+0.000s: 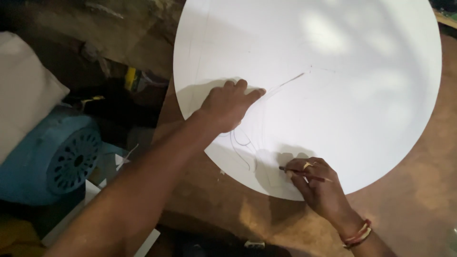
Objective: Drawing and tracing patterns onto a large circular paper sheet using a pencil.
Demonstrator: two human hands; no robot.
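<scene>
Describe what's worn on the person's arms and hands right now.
Both arms are bare, with no sleeves showing. The right hand has a gold-coloured ring on one finger and a band of red and pale threads around its wrist. The left hand wears nothing visible.

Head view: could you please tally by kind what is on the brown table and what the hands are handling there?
Round white board, under the flat left hand: 1
Pencil, in the grip of the right hand: 1
Hands: 2
Total: 4
All rest on the brown table.
</scene>
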